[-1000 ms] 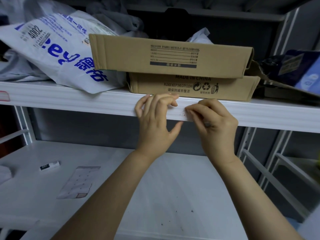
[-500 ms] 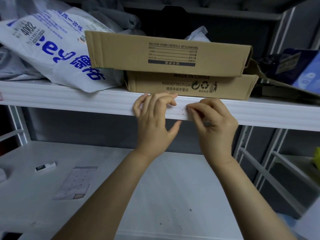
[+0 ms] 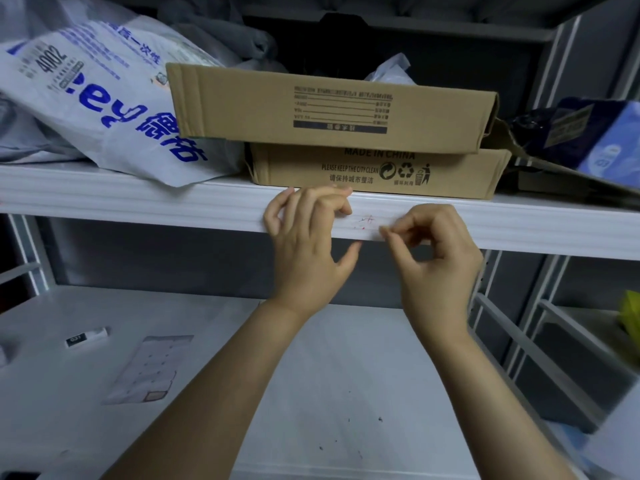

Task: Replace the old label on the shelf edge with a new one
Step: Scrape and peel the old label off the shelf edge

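Across the full width, a white shelf edge, ribbed along its length. Below it, a pale lower shelf, scuffed and speckled. Up top at the left, a big white plastic bag with blue print, slumped on the shelf top. Just beside the bag, two flat cardboard boxes, stacked, with the upper overhanging the lower toward the left.

Front and centre, a left hand on the shelf edge: fingers loosely bent, tips resting along the top of the strip, thumb spread out beneath it, gripping nothing. Near it, a right hand, thumb and forefinger pinched together right at the face of the strip, remaining fingers curled in. Cannot tell whether anything is caught in that pinch; too small and pale to make out.

On the lower shelf at the left, a paper sheet lying flat, dotted in rows. Beyond it, a small white stick with a dark tag.

Between the two hands, on the face of the shelf edge, the label: a faint patch with thin red marks, just beside the pinch, outline hard to trace.
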